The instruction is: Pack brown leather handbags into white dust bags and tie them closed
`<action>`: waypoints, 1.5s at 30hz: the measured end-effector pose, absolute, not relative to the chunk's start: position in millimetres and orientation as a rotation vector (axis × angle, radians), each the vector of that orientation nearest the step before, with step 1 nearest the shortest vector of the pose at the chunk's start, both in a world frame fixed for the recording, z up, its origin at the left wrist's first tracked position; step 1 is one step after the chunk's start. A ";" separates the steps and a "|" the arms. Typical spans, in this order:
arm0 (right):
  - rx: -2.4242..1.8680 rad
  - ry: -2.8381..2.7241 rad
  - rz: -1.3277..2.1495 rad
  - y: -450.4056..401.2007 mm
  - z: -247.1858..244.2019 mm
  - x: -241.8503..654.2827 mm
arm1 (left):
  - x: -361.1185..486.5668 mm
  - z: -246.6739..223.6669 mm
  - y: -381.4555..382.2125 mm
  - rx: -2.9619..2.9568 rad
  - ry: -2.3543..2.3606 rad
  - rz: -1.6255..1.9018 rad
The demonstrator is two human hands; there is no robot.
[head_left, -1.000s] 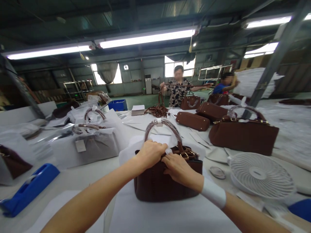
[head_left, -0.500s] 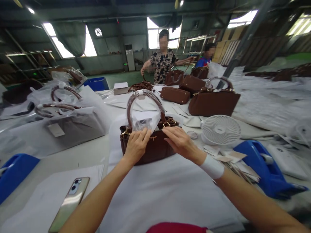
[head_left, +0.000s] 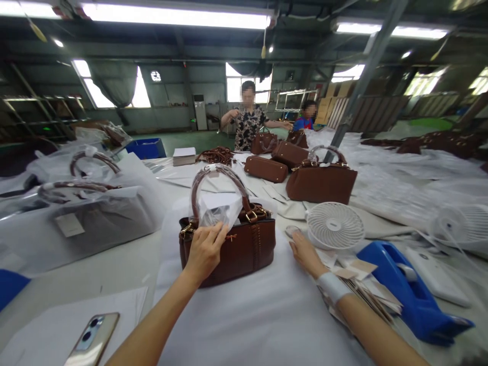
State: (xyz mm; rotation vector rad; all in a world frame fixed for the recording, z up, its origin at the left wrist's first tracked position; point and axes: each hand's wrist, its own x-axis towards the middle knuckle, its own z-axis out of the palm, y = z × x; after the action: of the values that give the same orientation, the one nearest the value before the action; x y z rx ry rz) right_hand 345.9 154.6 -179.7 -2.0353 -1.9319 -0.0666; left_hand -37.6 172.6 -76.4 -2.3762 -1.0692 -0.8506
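Note:
A brown handbag (head_left: 244,254) stands upright on white sheeting, its arched handles wrapped in clear plastic (head_left: 219,208). My left hand (head_left: 206,249) is closed at the bag's top front edge, fingertips against the hanging plastic. What exactly is pinched there is partly hidden by the fingers. To the right of the bag, my right hand (head_left: 307,254) is apart from it, with fingers stretched toward a small pale ring-shaped item (head_left: 293,231). The fingertips are at the ring's near edge; nothing is seen gripped.
A white fan (head_left: 335,225), loose cards (head_left: 362,269) and a blue tape dispenser (head_left: 412,290) lie to the right. On the left are a phone (head_left: 93,338) and a wrapped bag (head_left: 110,218). More brown bags (head_left: 322,184) stand behind, with two people (head_left: 249,122) beyond.
My right hand has left the handbag's top edge and moved right, beside the fan. My left hand stays on the bag. The view has tilted up and turned slightly right.

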 end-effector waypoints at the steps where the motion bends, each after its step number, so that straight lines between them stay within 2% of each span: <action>1: -2.103 -1.907 -0.058 164.1 -185.0 347.5 | -37.0 -77.2 172.4 -2.368 -1.075 -0.856; 7: -2.373 -1.804 0.054 198.4 -200.2 360.3 | -34.4 -78.6 173.0 -2.372 -1.137 -0.832; 13: -2.175 -1.919 -0.002 178.3 -170.9 345.6 | -35.5 -75.1 172.9 -2.411 -1.174 -0.816; 22: -1.326 -2.422 0.051 -11.1 -147.8 246.7 | -37.6 -67.7 169.9 -2.457 -1.251 -0.767; 27: -1.315 -2.682 0.226 -75.1 -156.8 242.8 | -36.3 -64.8 168.0 -2.452 -1.250 -0.782; 30: -1.373 -2.720 0.294 -75.3 -165.5 236.1 | -35.9 -63.4 166.7 -2.446 -1.259 -0.796; 35: -1.397 -2.640 0.090 -49.8 -180.9 218.1 | -36.2 -59.8 162.9 -2.449 -1.265 -0.782; 39: -1.231 -2.578 -0.005 -35.2 -196.6 217.1 | -35.6 -58.5 161.6 -2.449 -1.270 -0.774; 45: -1.246 -2.533 0.184 -39.7 -187.9 221.8 | -34.5 -59.0 162.5 -2.453 -1.269 -0.800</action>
State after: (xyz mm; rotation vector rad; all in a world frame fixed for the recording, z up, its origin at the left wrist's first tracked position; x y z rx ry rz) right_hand 221.8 -39.7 -187.9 -1.2464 -2.5333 0.1840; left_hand -34.5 162.5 -59.0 -2.4527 -1.2691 -0.8001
